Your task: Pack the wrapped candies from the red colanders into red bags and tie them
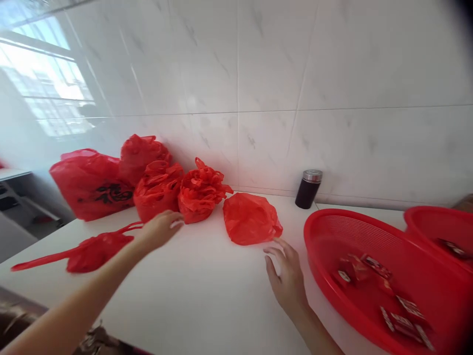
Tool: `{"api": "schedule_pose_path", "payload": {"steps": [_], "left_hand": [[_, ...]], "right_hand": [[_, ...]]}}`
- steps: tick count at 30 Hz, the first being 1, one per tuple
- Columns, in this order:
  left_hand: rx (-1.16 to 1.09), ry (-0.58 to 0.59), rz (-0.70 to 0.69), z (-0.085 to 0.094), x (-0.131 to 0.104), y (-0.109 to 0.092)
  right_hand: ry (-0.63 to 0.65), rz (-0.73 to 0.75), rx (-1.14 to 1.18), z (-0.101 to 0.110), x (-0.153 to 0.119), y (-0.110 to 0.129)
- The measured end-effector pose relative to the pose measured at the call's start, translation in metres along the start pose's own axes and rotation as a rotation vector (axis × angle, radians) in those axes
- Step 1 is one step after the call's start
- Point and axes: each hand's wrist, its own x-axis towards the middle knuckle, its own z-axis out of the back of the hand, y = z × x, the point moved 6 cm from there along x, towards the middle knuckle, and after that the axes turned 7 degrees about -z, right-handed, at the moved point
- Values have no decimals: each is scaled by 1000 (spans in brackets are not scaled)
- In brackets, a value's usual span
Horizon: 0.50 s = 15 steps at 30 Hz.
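My left hand (162, 230) reaches over the white table in front of the bunched red plastic bags, holding nothing that I can see. Its thumb and fingers are slightly apart. The nearest bag, a crumpled one (199, 195), stands just beyond its fingertips. My right hand (290, 278) is open, with spread, bent fingers. Its fingertips are at the near right edge of an opened red plastic bag (251, 219); whether they touch it I cannot tell. On the left, behind my forearm, lies a tied red bag (99, 251) with long handles.
A red plastic basket (321, 261) with several wrapped snacks (402, 323) stands on the right, and a second red basket (417, 212) behind it. Near the tiled wall stands a dark flask (308, 190). Full red bags (88, 185) line the back left.
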Motion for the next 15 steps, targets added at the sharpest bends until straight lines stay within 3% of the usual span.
{"api": "schedule_pose_path", "payload": {"steps": [2,4,7,9,11,15], "left_hand": [[-37,22,-132,-35,14,-62],[-56,18,-180,-71,25,-113],[-70,-12,-131,-115,39,-154],[-87,-35,-75,-131,49,-158],[-123,-42,-39,-137,57,-150],[-244,-53,23,-127,58,-118]], "right_hand": [[-65,40,-109,-6,23,7],[-66,-34,-146,-15,39,0],[83,-225,-18,-26,43,-18],[156,-260,110,-19,33,-18],[162,-235,202,3,19,-9],[117,-267,296,56,-5,6]]}}
